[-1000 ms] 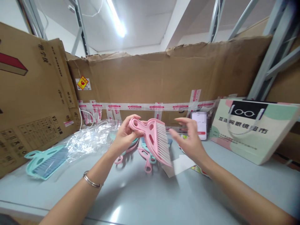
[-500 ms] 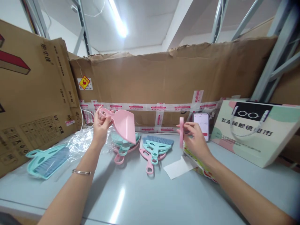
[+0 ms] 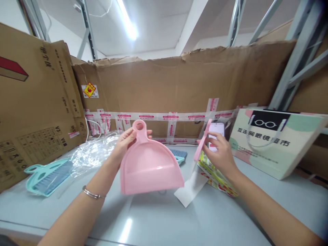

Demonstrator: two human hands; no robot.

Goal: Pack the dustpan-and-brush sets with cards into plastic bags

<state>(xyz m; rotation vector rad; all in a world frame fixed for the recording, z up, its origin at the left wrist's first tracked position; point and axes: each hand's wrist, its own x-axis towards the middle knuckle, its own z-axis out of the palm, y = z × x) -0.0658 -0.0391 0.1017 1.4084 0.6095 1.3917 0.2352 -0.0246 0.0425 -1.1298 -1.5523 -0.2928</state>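
Note:
My left hand [image 3: 124, 142] is closed on the handle of a pink dustpan [image 3: 151, 165], held in the air with its open scoop facing me and its wide lip downward. My right hand [image 3: 219, 153] pinches a pink hand brush [image 3: 203, 140], seen nearly edge-on and tilted, so its bristles barely show. Behind the dustpan, a blue-bristled brush with a turquoise body [image 3: 180, 155] shows only in part. At the left lies a turquoise dustpan and brush set [image 3: 48, 176] in clear wrapping.
Crumpled clear plastic [image 3: 94, 155] lies behind my left arm. A white paper slip [image 3: 189, 191] and a green-yellow packet [image 3: 217, 179] are near my right hand. Behind stand a phone [image 3: 217, 128], a printed gift bag [image 3: 274, 150] and large cardboard boxes [image 3: 153, 85].
My left hand has moved right and turned the dustpan upright, its scoop toward me, covering the stacked sets behind. The brush in my right hand has tilted and shifted slightly right.

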